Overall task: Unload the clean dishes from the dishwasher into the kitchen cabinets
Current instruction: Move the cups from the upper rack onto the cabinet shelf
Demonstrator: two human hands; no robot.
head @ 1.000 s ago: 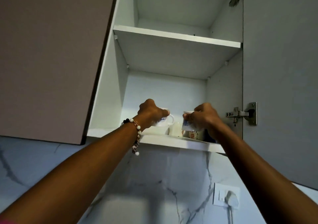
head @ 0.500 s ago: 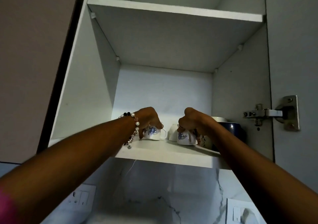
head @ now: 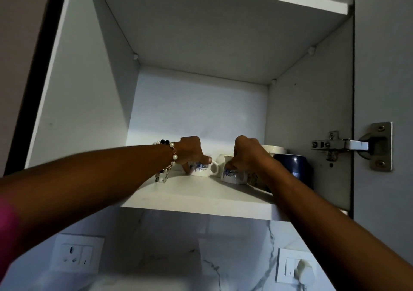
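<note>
Both hands reach onto the lower cabinet shelf. The left hand grips a white blue-patterned cup; the right hand clasps a matching cup from above. Both cups rest on the shelf. A plain white cup stands between them, behind. At the right, a dark blue mug and a cream mug are partly hidden by the right forearm. A beaded bracelet hangs at the left wrist.

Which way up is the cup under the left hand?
Upright, apparently: the blue-patterned white cup sits base-down on the cabinet shelf, handle sideways, left hand gripping over its top.
</note>
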